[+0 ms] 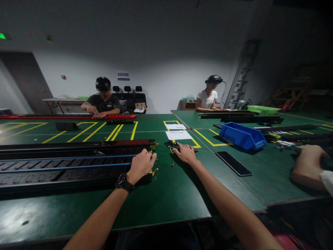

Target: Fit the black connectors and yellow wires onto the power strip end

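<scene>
My left hand (142, 165), with a watch on its wrist, is curled over the right end of a long black power strip (91, 176). What its fingers pinch there is hidden, and yellow wire ends (155, 171) stick out beside it. Several such strips with sockets and red dots lie side by side to the left. My right hand (186, 153) reaches forward on the table, its thumb and fingers closed around a small black part (171, 143) with yellow wires. A short loose yellow piece (172, 164) lies between my hands.
White paper labels (179, 135) lie beyond my right hand on the green table (166, 205). To the right are a phone (234, 163), a blue bin (241, 135) and another person's hand (309, 163). Two people work across the table, near a red strip (67, 117) and a green tray (263, 109).
</scene>
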`<action>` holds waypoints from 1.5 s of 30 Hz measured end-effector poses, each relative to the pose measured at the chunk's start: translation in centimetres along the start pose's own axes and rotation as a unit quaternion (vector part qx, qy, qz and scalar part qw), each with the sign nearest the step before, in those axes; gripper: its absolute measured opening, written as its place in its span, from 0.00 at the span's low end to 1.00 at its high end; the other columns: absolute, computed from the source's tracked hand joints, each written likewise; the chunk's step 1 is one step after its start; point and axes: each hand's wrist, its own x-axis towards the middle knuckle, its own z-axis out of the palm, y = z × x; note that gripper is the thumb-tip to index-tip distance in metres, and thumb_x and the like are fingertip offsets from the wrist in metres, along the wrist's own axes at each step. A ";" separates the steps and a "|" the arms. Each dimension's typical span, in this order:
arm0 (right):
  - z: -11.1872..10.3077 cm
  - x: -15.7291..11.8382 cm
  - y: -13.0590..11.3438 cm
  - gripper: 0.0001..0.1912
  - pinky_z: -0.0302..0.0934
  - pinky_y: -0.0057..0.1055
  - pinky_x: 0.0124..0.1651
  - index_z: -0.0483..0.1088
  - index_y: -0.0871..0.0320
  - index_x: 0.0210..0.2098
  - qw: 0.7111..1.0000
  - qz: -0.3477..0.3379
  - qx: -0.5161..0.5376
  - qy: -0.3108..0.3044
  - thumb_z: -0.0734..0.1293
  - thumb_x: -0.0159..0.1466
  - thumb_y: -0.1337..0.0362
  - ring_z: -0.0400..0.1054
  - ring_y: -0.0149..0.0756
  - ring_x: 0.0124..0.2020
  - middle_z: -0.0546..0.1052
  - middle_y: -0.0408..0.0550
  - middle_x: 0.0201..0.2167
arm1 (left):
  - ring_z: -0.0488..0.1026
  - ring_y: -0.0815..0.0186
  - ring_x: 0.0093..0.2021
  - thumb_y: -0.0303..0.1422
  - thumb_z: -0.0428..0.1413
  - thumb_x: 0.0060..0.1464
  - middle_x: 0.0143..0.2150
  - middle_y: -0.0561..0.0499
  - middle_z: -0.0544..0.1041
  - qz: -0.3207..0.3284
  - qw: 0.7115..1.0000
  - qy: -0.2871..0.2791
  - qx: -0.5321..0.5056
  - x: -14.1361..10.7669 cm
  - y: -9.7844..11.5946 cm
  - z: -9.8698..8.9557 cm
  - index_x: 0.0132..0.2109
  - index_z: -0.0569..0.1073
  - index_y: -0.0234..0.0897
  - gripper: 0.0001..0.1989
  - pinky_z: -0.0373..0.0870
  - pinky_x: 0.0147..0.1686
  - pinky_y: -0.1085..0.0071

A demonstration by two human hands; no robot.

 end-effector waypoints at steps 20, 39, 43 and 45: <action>-0.3 0.3 0.5 0.26 0.51 0.53 0.61 0.73 0.46 0.56 1.000 -0.013 0.015 0.006 0.48 0.75 0.49 0.66 0.50 0.56 0.77 0.50 0.54 | 0.75 0.62 0.40 0.47 0.37 0.70 0.45 0.45 0.71 -0.002 1.000 0.000 0.013 0.0 0.2 -0.1 0.43 0.77 0.38 0.27 0.70 0.36 0.67; -1.8 1.0 1.1 0.28 0.58 0.39 0.49 0.80 0.61 0.38 0.982 0.081 0.092 0.144 0.51 0.73 0.56 0.72 0.49 0.45 0.81 0.62 0.42 | 0.75 0.62 0.40 0.47 0.38 0.70 0.46 0.44 0.72 0.005 1.000 -0.009 0.004 -0.1 0.1 -0.2 0.45 0.76 0.38 0.26 0.70 0.36 0.68; -2.0 1.4 1.8 0.27 0.60 0.36 0.39 0.79 0.63 0.38 0.907 0.150 0.327 0.219 0.55 0.69 0.52 0.72 0.47 0.37 0.81 0.58 0.34 | 0.75 0.60 0.42 0.47 0.38 0.70 0.46 0.44 0.72 0.002 1.000 -0.009 0.009 -0.2 0.1 -0.3 0.45 0.76 0.38 0.26 0.71 0.38 0.66; -2.0 1.6 1.6 0.22 0.60 0.34 0.33 0.77 0.62 0.37 0.830 0.197 0.482 0.198 0.59 0.65 0.52 0.71 0.43 0.31 0.79 0.54 0.29 | 0.75 0.60 0.43 0.46 0.38 0.70 0.47 0.43 0.72 0.001 1.000 -0.008 0.014 -0.1 0.2 -0.3 0.45 0.77 0.38 0.26 0.71 0.39 0.66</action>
